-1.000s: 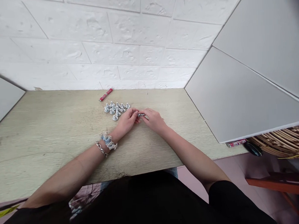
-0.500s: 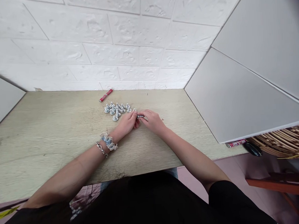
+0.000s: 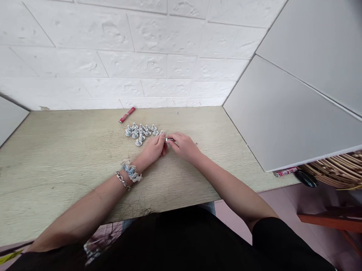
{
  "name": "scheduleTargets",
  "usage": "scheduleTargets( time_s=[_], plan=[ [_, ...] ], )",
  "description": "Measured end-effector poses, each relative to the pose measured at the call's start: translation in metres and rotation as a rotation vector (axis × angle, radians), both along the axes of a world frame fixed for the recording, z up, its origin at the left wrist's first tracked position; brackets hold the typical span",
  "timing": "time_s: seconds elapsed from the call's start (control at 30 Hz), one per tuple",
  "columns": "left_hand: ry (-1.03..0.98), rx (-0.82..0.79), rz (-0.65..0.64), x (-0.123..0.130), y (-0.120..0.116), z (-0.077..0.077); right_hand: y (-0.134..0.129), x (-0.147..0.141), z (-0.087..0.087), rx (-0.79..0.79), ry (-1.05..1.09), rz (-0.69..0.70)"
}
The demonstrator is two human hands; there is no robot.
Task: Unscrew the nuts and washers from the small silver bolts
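Note:
Between my two hands is a small silver bolt (image 3: 167, 139), partly covered by the fingers. My left hand (image 3: 154, 148) is closed in a pinch on its left end, thumb on top. From the right, my right hand (image 3: 185, 146) pinches the other end with thumb and forefinger. Fingers hide most of the bolt, so I cannot tell whether a nut or washer is on it. Just left of my left hand stand several silver bolts with wide washers (image 3: 141, 131), grouped with their shanks upward. One bolt (image 3: 138, 142) sits at the near side of the group.
A red tube (image 3: 127, 114) lies on the wooden table (image 3: 80, 156) near the white brick wall (image 3: 154, 64). Grey panels (image 3: 275, 107) stand at the right. Another red-patterned tube (image 3: 286, 171), a black object (image 3: 305, 178) and a woven basket (image 3: 344, 170) are by the right edge.
The bolt between my hands shows less of its length, and my fingers have come slightly closer together around it. The grouped bolts stay as they were; the view has shifted a little.

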State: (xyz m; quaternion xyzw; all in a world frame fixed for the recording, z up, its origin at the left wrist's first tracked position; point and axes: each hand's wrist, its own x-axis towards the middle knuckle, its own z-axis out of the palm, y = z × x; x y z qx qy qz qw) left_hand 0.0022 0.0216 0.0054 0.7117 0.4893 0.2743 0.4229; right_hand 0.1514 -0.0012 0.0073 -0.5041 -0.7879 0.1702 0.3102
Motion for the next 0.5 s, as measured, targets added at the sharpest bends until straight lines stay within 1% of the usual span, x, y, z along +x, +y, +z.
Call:
scheduleTargets(
  time_s=[0.17,0.37,0.5],
  plan=[
    [0.051,0.037,-0.008,0.0003,0.0000,0.0007,-0.0012,0.0001,0.0021,-0.061,-0.026,0.012],
    [0.136,0.092,-0.042,0.0000,-0.0012,0.0045,-0.0040,-0.0020,0.0026,-0.099,-0.070,-0.001],
    [0.162,0.140,-0.048,-0.0006,-0.0007,0.0034,-0.0038,-0.0032,0.0017,-0.131,-0.073,0.010]
  ],
)
